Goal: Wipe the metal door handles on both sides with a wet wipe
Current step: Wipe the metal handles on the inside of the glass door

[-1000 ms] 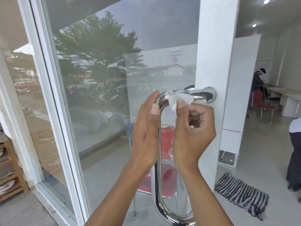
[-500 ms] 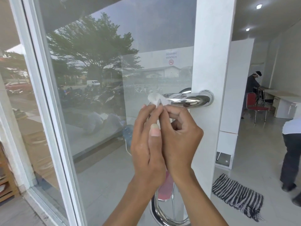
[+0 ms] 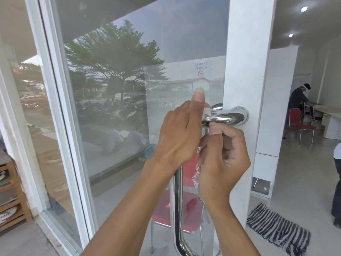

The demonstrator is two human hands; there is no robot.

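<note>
hands (image 3: 181,137) (image 3: 224,161) w/ wipe (image 3: 207,112) on handle (image 3: 224,117).

Mirror-polished metal handle (image 3: 224,116), glossy glass door (image 3: 129,108)

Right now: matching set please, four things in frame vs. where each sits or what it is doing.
Things:
1. wipe
2. left hand
3. rug
4. sign

Places or states:
A. on the floor, lower right
B. on the glass above the handle
C. thumb pointing up
D. white, against the handle's top bend

Pairs: 1-D, 2-C, 3-A, 4-B
</note>
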